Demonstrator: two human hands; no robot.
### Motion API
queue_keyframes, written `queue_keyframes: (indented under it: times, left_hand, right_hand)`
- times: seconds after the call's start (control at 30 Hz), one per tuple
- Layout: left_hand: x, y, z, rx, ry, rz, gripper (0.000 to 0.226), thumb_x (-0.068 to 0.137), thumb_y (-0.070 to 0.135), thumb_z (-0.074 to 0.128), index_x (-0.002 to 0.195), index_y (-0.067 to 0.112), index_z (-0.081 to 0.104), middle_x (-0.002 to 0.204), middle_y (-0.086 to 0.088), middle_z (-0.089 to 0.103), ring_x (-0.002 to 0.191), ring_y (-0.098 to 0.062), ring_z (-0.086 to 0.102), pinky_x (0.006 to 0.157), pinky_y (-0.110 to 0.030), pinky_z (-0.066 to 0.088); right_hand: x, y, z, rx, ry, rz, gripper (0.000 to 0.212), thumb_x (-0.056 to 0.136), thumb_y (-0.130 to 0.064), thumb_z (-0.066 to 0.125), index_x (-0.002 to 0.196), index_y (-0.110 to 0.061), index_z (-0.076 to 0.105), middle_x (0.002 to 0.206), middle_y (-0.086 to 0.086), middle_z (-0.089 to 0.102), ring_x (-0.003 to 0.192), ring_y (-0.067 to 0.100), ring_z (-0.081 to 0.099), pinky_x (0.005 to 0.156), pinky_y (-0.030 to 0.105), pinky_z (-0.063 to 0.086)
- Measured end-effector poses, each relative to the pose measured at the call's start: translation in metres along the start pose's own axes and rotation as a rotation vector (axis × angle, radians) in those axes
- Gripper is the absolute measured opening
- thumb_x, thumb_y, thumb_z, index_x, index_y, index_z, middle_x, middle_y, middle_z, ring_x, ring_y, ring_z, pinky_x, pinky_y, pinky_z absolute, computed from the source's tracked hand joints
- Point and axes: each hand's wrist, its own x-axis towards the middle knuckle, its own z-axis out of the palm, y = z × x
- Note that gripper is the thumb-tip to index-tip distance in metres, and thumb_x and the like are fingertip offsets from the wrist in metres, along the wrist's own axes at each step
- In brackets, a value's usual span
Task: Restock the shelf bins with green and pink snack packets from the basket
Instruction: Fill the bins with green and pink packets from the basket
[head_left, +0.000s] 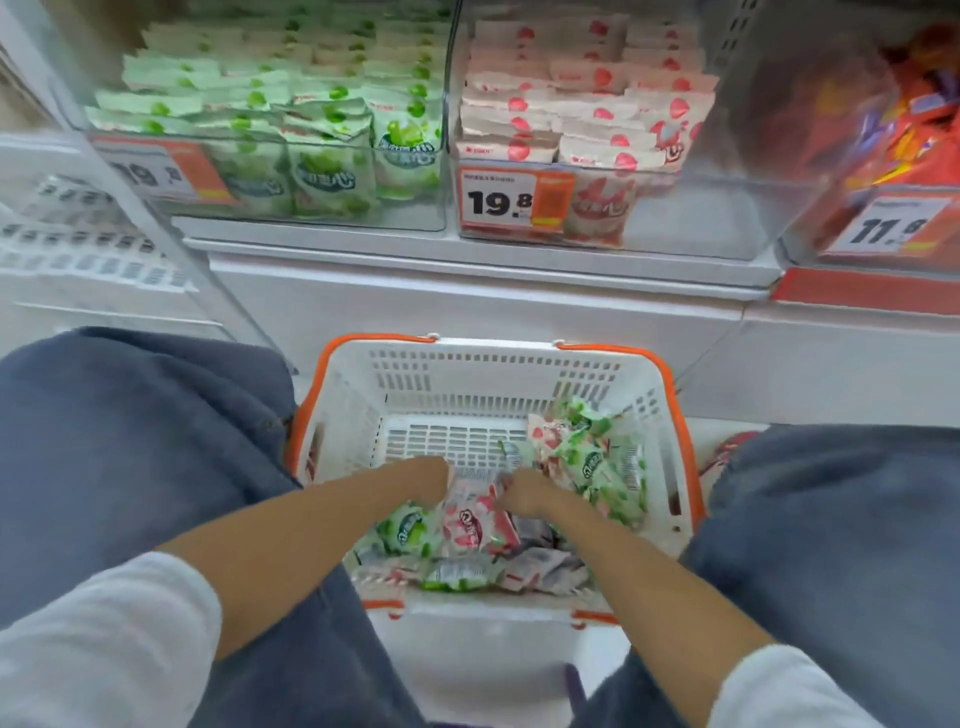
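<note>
Fingers of the left hand (421, 475) and right hand (522, 493) dip among loose packets in the white slotted plastic basket with orange rim (670, 415); whether they grip anything cannot be told. Between them, near the basket's middle, lies a pink-and-white foil snack packet (465, 522), with a green-and-white foil snack packet (410, 530) beside it. Best to gather one colour, stacked flat. Beyond the basket stands the clear pink-packet bin (701, 218), and beyond-left the clear green-packet bin (363, 221).
</note>
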Motion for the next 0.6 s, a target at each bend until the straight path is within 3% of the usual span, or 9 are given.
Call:
queue_keyframes:
  times: [0.03,0.1,0.17,0.23,0.33,0.4,0.47,0.53,0.6]
  left_hand:
    - [0.0,0.0,0.002,-0.003,-0.011,-0.009,0.026,0.097,0.004,0.044,0.077,0.007,0.06,0.068,-0.002,0.04,0.057,-0.014,0.04,0.074,-0.03,0.045]
    - [-0.006,0.0,0.003,0.07,-0.07,0.009,0.027,0.098,-0.005,0.038,0.103,-0.014,0.063,0.076,-0.007,0.05,0.064,-0.015,0.047,0.079,-0.028,0.045]
    - [-0.012,-0.004,-0.002,0.003,-0.065,-0.014,0.025,0.097,-0.005,0.038,0.091,-0.012,0.061,0.086,-0.011,0.056,0.069,-0.016,0.051,0.063,-0.019,0.044]
    - [-0.013,-0.01,-0.006,-0.038,0.001,-0.045,0.022,0.097,0.002,0.044,0.076,0.003,0.054,0.076,-0.004,0.048,0.057,-0.012,0.038,0.057,-0.02,0.038]
    - [-0.025,-0.01,-0.019,-0.242,0.089,-0.118,0.031,0.101,0.024,0.046,0.118,0.004,0.062,0.112,-0.008,0.064,0.083,-0.019,0.061,0.08,-0.028,0.048]
    - [-0.035,-0.006,-0.033,-0.477,0.091,-0.124,0.054,0.103,0.045,0.037,0.136,0.004,0.048,0.137,-0.012,0.052,0.112,-0.027,0.06,0.09,-0.033,0.049]
    - [-0.042,0.001,-0.052,-0.85,0.031,-0.098,0.072,0.095,0.062,0.04,0.142,0.008,0.04,0.145,-0.012,0.044,0.12,-0.029,0.056,0.095,-0.039,0.051]
    - [-0.053,0.014,-0.075,-1.219,-0.016,0.05,0.068,0.09,0.06,0.053,0.133,0.008,0.05,0.138,-0.011,0.053,0.117,-0.023,0.058,0.097,-0.039,0.052]
    - [-0.065,0.032,-0.098,-1.394,0.041,0.268,0.047,0.091,0.045,0.061,0.119,0.008,0.062,0.121,-0.007,0.067,0.107,-0.017,0.064,0.097,-0.036,0.053]
  right_hand:
    - [0.004,-0.001,0.01,0.048,-0.001,-0.009,0.054,0.095,-0.037,0.059,0.135,-0.002,0.048,0.133,0.014,0.052,0.122,0.03,0.052,0.101,0.037,0.043]
    - [0.008,-0.006,0.021,0.204,0.034,-0.019,0.06,0.093,-0.03,0.065,0.141,-0.004,0.039,0.14,0.015,0.048,0.125,0.031,0.051,0.102,0.04,0.044]
    - [0.011,-0.01,0.028,0.213,0.075,-0.041,0.041,0.091,-0.024,0.067,0.124,-0.006,0.05,0.12,0.013,0.06,0.104,0.027,0.061,0.091,0.041,0.052]
    - [0.01,-0.012,0.031,0.16,0.104,-0.069,0.021,0.091,-0.022,0.067,0.101,-0.009,0.054,0.093,0.005,0.058,0.08,0.018,0.057,0.075,0.034,0.05]
    - [0.0,-0.015,0.009,0.291,0.208,-0.108,0.02,0.092,-0.014,0.064,0.084,-0.015,0.046,0.072,0.001,0.048,0.06,0.014,0.048,0.063,0.034,0.052]
    - [-0.017,-0.015,-0.022,0.463,0.321,-0.139,0.018,0.092,-0.014,0.064,0.103,-0.014,0.05,0.086,0.005,0.057,0.068,0.017,0.056,0.066,0.033,0.051]
    - [-0.041,-0.015,-0.061,0.634,0.392,-0.195,0.035,0.09,-0.012,0.066,0.123,-0.012,0.052,0.112,0.008,0.06,0.091,0.022,0.064,0.08,0.035,0.054]
    - [-0.07,-0.012,-0.096,0.777,0.397,-0.268,0.042,0.088,-0.009,0.069,0.126,-0.015,0.055,0.123,0.009,0.058,0.103,0.025,0.064,0.092,0.046,0.053]
    - [-0.1,-0.008,-0.124,0.803,0.39,-0.342,0.04,0.086,-0.005,0.071,0.122,-0.016,0.058,0.122,0.01,0.06,0.107,0.025,0.063,0.096,0.047,0.052]
